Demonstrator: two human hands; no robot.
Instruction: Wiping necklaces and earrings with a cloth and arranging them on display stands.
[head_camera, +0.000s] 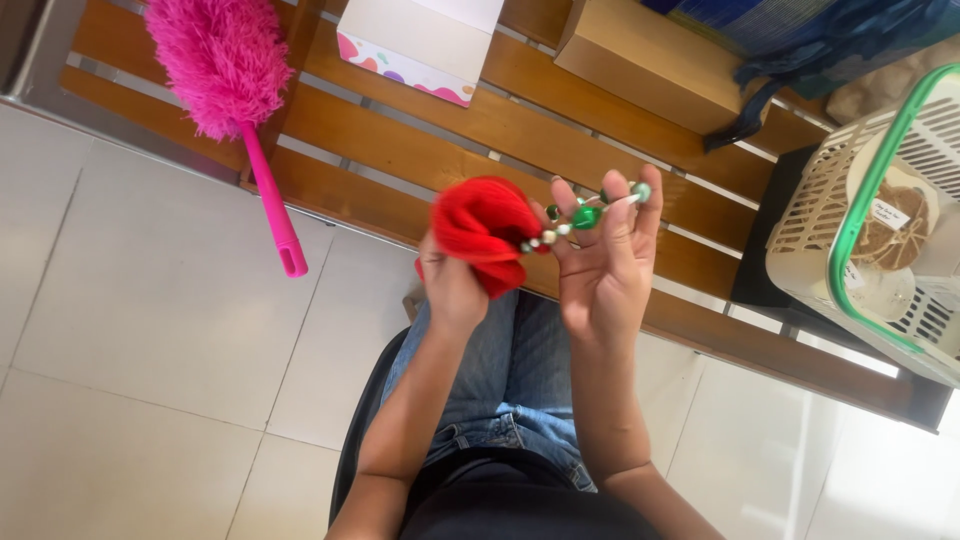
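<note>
My left hand (452, 290) is closed around a bunched red cloth (484, 228), held up over my lap. A short string of green and white beads (583, 215) runs from the cloth's edge across the fingertips of my right hand (603, 265). That hand is palm up, with fingers raised and pinching the beads. Both hands hover in front of a wooden slatted bench (420, 150). The string's left end is hidden by the cloth.
A pink fluffy duster (232, 80) leans on the bench, its handle over the tiled floor (150, 330). A white box with coloured blobs (418, 42) and a brown cardboard box (650, 60) sit on the bench. A cream basket with a green rim (868, 215) stands right.
</note>
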